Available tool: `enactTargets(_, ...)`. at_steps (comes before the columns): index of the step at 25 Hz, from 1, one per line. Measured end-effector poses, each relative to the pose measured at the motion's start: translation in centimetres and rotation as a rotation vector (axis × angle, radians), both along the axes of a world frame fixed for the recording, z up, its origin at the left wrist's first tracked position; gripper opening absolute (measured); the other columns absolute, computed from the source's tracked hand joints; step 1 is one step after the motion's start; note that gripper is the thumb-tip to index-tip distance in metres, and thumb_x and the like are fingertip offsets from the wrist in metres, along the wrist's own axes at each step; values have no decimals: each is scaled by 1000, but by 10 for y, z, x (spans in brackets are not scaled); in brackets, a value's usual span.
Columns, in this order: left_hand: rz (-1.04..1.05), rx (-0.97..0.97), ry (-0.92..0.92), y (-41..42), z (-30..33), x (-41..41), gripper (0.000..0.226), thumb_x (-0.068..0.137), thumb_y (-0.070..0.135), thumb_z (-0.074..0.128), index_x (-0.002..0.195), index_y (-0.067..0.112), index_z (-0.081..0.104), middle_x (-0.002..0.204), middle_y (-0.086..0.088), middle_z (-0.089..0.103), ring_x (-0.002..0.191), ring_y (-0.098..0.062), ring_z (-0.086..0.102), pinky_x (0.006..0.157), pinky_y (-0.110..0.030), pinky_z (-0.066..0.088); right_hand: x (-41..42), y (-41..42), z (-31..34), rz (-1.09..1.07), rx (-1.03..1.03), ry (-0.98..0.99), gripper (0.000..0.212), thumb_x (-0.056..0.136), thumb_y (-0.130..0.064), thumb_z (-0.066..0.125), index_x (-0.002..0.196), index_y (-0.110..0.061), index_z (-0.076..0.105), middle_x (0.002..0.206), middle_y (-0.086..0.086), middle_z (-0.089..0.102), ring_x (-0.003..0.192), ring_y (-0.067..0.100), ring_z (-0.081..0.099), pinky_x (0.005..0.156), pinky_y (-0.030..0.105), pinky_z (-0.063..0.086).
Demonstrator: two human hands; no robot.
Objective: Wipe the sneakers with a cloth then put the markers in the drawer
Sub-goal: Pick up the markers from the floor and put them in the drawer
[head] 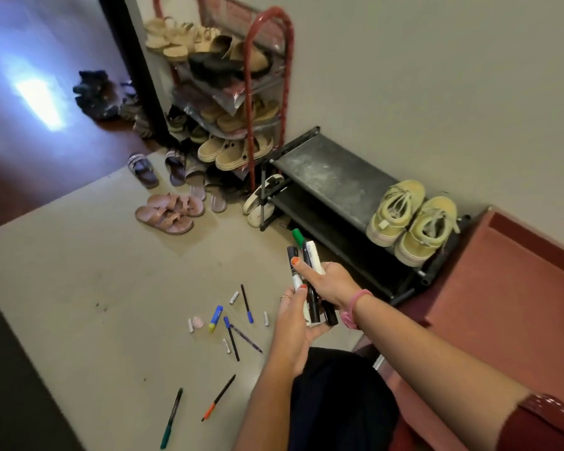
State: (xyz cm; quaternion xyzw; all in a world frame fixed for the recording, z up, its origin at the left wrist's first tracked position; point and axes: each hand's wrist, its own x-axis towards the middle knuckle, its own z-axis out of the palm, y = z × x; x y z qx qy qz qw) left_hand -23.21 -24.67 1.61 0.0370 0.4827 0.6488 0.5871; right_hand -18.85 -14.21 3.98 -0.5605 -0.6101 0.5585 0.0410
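Both my hands hold a bundle of markers above the floor, black, white and one with a green cap. My right hand grips the bundle from the right, thumb pressed across it. My left hand grips its lower end from below. More pens and markers lie scattered on the beige floor to the left, with a green one and an orange-tipped one nearer me. A pair of pale yellow sneakers sits on the low black rack. No cloth or drawer is visible.
A tall red shoe rack full of sandals stands against the wall behind. Loose sandals lie on the floor before it. A reddish-brown cabinet top is at the right. A dark doorway opens at the upper left.
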Motion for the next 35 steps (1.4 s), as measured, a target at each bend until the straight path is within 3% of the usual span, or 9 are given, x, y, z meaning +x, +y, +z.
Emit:
enactTargets(2, -102, 16, 60, -2, 24, 14, 23, 103, 27, 42, 122, 24, 54, 110, 2, 67, 106, -16, 66, 85, -47, 57, 19, -11, 18, -80, 65, 15, 49, 83, -60, 56, 72, -13, 57, 63, -1, 57, 56, 11, 54, 53, 22, 41)
enactTargets(7, -318, 48, 89, 1, 57, 59, 23, 103, 25, 43, 122, 18, 54, 114, -12, 68, 100, -20, 69, 73, -37, 58, 78, -27, 47, -296, 127, 52, 60, 88, -69, 31, 73, -16, 54, 73, 2, 56, 64, 14, 54, 63, 28, 40)
enactTargets(12, -507, 68, 93, -2, 71, 120, 21, 102, 20, 47, 118, 12, 57, 108, -18, 70, 99, -27, 68, 73, -39, 58, 145, -56, 73, -550, 136, 119, 40, 99, -34, 28, 72, -14, 49, 82, 8, 49, 68, 14, 47, 67, 29, 40)
enactTargets(16, -608, 15, 162, -19, 72, 169, 18, 99, 14, 52, 113, 13, 63, 100, -14, 73, 94, -27, 71, 70, -40, 59, 201, -85, 65, -732, 54, 159, 49, 75, -49, 37, 88, -9, 62, 87, 9, 59, 84, 26, 60, 82, 44, 52)
enactTargets(21, -654, -55, 237, -38, 55, 223, 18, 97, 12, 54, 112, 18, 63, 102, -11, 72, 96, -26, 70, 79, -46, 59, 272, -122, 61, -880, -62, 257, 21, 94, -19, 51, 90, -8, 69, 77, 5, 65, 64, 13, 58, 57, 23, 45)
enactTargets(24, -681, -98, 236, -41, 44, 250, 17, 97, 10, 54, 112, 11, 63, 103, -14, 72, 95, -25, 69, 77, -42, 59, 312, -147, 54, -962, -73, 305, 25, 92, -20, 57, 99, -1, 71, 75, 8, 66, 61, 13, 58, 59, 23, 46)
enactTargets(28, -793, -269, 137, -48, 25, 287, 16, 97, 3, 52, 109, -2, 60, 105, -21, 70, 89, -30, 71, 84, -52, 56, 355, -180, 38, -1030, -208, 291, 22, 93, -18, 55, 97, -3, 70, 66, 7, 66, 48, 13, 58, 46, 21, 38)
enactTargets(32, -884, -392, 111, -55, 2, 317, 16, 97, 1, 51, 104, -10, 60, 84, -22, 69, 67, -28, 70, 52, -36, 56, 387, -198, 16, -1078, -272, 178, 22, 91, -23, 56, 90, -9, 72, 65, 3, 67, 49, 10, 52, 44, 20, 29)
enactTargets(35, -878, -459, 133, -50, -9, 335, 14, 97, -1, 50, 97, -10, 60, 75, -19, 65, 59, -24, 64, 45, -31, 53, 409, -196, -2, -1106, -336, 141, 21, 91, -23, 57, 88, -9, 72, 65, 3, 65, 45, 8, 46, 40, 18, 30)
